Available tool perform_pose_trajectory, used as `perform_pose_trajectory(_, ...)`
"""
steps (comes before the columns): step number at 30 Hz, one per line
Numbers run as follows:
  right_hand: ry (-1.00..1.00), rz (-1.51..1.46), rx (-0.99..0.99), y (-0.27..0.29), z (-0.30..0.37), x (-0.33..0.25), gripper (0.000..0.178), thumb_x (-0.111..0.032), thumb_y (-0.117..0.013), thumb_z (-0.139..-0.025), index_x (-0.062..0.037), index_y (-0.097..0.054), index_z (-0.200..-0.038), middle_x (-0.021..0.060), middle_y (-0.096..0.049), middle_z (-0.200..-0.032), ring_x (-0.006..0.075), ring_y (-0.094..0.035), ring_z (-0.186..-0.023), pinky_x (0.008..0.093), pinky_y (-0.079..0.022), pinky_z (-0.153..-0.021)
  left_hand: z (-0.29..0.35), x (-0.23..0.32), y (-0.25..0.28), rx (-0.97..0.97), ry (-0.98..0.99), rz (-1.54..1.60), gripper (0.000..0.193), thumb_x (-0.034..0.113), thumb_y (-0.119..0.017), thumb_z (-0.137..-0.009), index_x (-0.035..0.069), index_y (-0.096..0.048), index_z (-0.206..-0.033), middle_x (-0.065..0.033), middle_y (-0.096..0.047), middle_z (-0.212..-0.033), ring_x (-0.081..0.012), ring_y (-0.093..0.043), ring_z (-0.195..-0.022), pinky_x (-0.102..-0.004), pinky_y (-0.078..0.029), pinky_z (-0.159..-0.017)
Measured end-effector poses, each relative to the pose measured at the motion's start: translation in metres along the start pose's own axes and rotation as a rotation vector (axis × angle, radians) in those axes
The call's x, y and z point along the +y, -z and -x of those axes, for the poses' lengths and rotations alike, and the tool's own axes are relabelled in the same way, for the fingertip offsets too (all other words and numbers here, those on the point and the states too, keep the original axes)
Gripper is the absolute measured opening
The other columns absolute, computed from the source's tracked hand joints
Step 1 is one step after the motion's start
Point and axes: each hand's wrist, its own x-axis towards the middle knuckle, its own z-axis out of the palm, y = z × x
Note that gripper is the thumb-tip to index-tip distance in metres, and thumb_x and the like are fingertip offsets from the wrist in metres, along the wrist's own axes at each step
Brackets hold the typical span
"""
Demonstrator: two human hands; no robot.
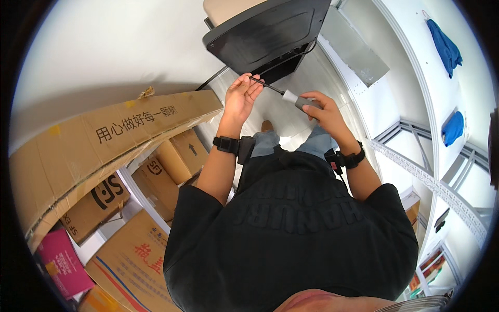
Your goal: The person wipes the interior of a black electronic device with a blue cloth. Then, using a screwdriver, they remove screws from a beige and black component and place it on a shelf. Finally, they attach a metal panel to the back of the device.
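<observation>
A screwdriver with a grey handle and a dark shaft is held up in front of me, slanting to the upper left. My right hand grips its handle. At the far end of the shaft, the fingers of my left hand pinch around the tip; whether a small part sits there too, I cannot make out. Just beyond both hands stands a large black panel with rounded corners, part of a bulky item with a beige top. A dark cable hangs at its right side.
A long cardboard box lies along the left, above shelves of cartons and a pink box. On the right are a white frame, a grey panel and blue cloths. Light floor tiles show below.
</observation>
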Motion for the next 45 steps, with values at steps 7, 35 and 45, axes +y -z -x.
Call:
perform_pose_trajectory(7, -0.199, -0.158, 0.015, -0.069, -0.021, 0.041, 0.038, -0.019, -0.065, -0.086, -0.0047, -0.051, -0.118, 0.0049, -0.061, -0.079, 0.0088, -0.053, -0.059, 0.0237, -0.038, -0.049, -0.025, 0.024, 0.049, 0.094, 0.109, 0.016, 0.020, 0.017, -0.049, -0.097, 0.005, -0.054, -0.113, -0.0072, -0.064, -0.097, -0.0179, -0.061, -0.086, -0.0307, -0.052, -0.080)
perform_pose_trajectory(35, -0.160, -0.339, 0.138, -0.123, -0.039, 0.055, 0.039, -0.020, -0.064, -0.088, -0.0068, -0.047, -0.120, 0.0067, -0.057, -0.079, 0.0104, -0.049, -0.058, 0.0258, -0.039, -0.049, -0.052, 0.033, 0.050, 0.067, 0.168, 0.018, 0.022, 0.018, -0.044, -0.100, 0.004, -0.057, -0.110, -0.0034, -0.060, -0.096, -0.0148, -0.055, -0.084, -0.0279, -0.046, -0.078)
perform_pose_trajectory(45, -0.180, -0.356, 0.139, -0.132, -0.046, 0.051, 0.037, -0.021, -0.064, -0.087, -0.0055, -0.049, -0.117, 0.0051, -0.057, -0.087, 0.0106, -0.051, -0.059, 0.0246, -0.039, -0.048, -0.042, 0.041, 0.040, -0.053, 0.149, -0.292, 0.021, 0.015, -0.039, -0.101, 0.004, -0.052, -0.113, -0.0120, -0.064, -0.103, -0.0206, -0.063, -0.087, -0.0317, -0.051, -0.075)
